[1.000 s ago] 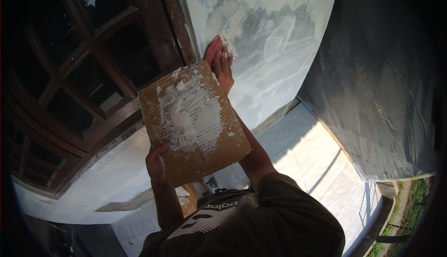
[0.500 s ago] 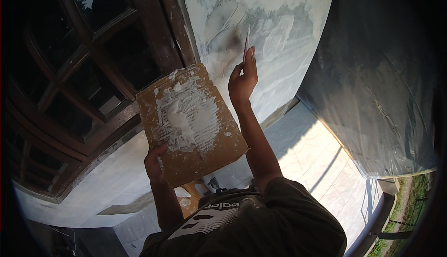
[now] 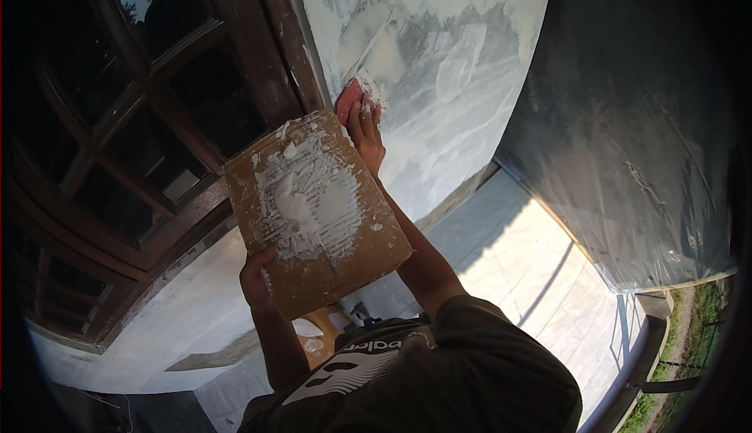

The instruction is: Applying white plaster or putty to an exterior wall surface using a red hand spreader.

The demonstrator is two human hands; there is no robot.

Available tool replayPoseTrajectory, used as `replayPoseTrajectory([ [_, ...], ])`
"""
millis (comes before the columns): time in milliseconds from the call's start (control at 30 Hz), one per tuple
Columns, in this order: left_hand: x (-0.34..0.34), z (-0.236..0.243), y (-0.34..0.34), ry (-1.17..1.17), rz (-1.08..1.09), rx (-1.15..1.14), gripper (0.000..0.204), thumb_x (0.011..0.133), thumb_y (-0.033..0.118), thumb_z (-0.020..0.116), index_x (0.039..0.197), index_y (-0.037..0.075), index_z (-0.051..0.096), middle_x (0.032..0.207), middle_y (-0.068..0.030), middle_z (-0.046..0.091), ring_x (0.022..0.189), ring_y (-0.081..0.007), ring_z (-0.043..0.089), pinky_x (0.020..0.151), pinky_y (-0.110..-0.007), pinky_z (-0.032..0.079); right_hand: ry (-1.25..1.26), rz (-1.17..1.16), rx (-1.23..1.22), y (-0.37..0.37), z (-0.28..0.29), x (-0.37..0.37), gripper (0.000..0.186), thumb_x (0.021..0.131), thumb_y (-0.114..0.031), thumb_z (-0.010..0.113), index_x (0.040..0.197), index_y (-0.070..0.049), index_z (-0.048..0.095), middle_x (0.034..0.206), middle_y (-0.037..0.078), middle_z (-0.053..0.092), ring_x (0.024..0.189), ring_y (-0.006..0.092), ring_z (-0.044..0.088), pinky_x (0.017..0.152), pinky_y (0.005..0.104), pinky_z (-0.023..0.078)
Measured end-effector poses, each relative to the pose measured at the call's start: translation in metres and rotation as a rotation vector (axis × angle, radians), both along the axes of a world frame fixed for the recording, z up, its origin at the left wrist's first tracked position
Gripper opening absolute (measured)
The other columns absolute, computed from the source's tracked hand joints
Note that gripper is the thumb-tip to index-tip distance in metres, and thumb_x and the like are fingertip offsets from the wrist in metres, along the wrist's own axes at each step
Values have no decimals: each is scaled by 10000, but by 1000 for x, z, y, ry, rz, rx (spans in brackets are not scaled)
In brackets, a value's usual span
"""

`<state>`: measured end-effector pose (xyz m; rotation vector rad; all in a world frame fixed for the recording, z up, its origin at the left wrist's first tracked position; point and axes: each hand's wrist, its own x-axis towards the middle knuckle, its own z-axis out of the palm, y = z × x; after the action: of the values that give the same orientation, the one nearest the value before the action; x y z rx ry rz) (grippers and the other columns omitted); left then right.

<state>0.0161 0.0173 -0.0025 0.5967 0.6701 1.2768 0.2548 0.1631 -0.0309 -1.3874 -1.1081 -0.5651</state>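
Observation:
My left hand [image 3: 257, 275] grips the lower edge of a brown board [image 3: 329, 245] that carries a smear of white putty [image 3: 307, 202] on its top. My right hand [image 3: 365, 129] is raised against the wall [image 3: 454, 72] and holds a small reddish putty scraper [image 3: 350, 98] pressed flat to the patchy white and grey surface, just right of the dark wooden window frame [image 3: 270, 49]. White putty clings to the scraper's edge. The blade itself is mostly hidden by my fingers.
A dark wood-framed window [image 3: 117, 119] with glass panes fills the left. Below it runs a pale ledge [image 3: 157, 323]. A tiled floor [image 3: 540, 276] lies far below at right, beside a plastic-covered wall [image 3: 642, 135] and a strip of grass [image 3: 689, 339].
My right hand has come back down from higher on the wall to a spot beside the window frame, just above the board. The board and left hand stay nearly still.

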Motion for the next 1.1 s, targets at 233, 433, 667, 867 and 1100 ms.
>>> replayPoseTrajectory([
  [233,4,6,-3,-29,-11,-11,431,774,56,534,1203,36,498,1071,-85,590,972,-258,588,862,-397,481,73,343,-58,-41,-24,0,503,816,-45,541,1308,-34,435,1360,178,422,1244,372,413,847,384,511],
  [433,3,12,-3,-32,-3,-14,431,770,61,533,1198,27,499,1057,-93,598,968,-263,589,874,-394,472,91,104,250,-24,61,63,549,766,140,432,1301,17,432,1322,253,432,1209,390,443,978,407,411],
  [667,4,8,-4,-56,-65,-11,435,765,59,529,1195,9,493,1058,-111,600,966,-275,591,878,-410,469,44,-40,62,9,63,54,508,767,69,508,1262,-47,485,1328,171,458,1218,393,431,943,401,441],
  [867,8,14,-4,-65,-92,4,438,766,62,527,1199,12,492,1067,-110,598,973,-278,588,879,-410,469,21,-49,86,8,53,39,490,770,64,503,1250,-29,491,1319,181,464,1210,412,433,936,413,447],
  [1100,5,8,-3,-43,-22,-39,442,764,50,536,1202,14,493,1076,-108,591,993,-270,582,877,-400,470,-77,-56,50,5,18,15,476,757,54,497,1227,-18,503,1327,170,459,1200,428,443,771,396,536],
])
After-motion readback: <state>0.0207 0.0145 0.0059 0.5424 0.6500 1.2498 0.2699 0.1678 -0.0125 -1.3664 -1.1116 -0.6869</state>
